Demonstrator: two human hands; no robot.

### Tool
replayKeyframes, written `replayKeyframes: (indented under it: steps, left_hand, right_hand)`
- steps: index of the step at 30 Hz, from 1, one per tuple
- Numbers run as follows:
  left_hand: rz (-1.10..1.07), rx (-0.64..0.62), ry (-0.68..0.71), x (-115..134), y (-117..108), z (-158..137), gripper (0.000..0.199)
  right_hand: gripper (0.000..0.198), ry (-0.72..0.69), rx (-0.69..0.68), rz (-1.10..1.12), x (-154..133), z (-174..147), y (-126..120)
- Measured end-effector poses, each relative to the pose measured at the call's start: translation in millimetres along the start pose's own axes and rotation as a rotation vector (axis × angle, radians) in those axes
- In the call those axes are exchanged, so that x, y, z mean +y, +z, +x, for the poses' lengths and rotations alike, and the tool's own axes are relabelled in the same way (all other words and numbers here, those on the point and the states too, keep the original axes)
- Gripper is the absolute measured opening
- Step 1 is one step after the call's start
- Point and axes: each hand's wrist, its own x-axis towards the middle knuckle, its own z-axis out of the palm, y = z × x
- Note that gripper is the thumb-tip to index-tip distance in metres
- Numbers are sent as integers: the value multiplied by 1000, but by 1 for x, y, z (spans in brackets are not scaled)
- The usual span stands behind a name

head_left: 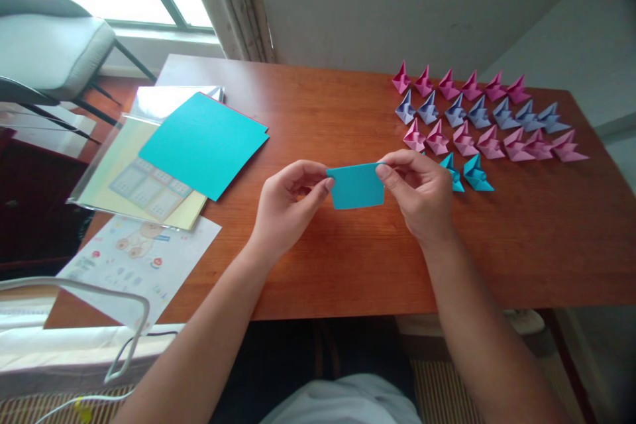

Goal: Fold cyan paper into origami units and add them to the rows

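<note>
A small rectangle of turquoise paper (358, 188) is held up above the wooden table, its long sides running across. My left hand (293, 202) pinches its upper left corner between thumb and fingers. At the upper right corner, my right hand (420, 192) grips it the same way. Just beyond my right hand stand turquoise folded paper figures (477, 173), partly covered by that hand. Behind them are rows of pointed folded figures: light pink (464, 140), lilac (478, 112) and dark pink (448, 85).
Large turquoise sheets (206, 142) lie at the left on a clear plastic packet (94, 172) of pale paper. Nearer me, a printed white sheet (183, 258) rests at the left edge of the brown table (318, 106). A chair (59, 53) stands by the window.
</note>
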Motion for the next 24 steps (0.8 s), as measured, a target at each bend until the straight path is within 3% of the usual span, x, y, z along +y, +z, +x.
replayKeyframes:
  steps: [7,14,20,24]
  left_hand:
    - [-155,29,-51,5,-1,1,15]
    - [-159,30,-34,5,-1,1,13]
    - [206,81,168,3,-1,1,7]
    - [348,96,217,1,0,0,6]
  right_hand:
    - [3,-20,-46,29,-4,0,0]
    - [5,-22,-48,-17,-3,-1,0]
    - [4,-103,-62,-83,-4,-1,0]
    - [5,-170,-60,-155,-7,-1,0]
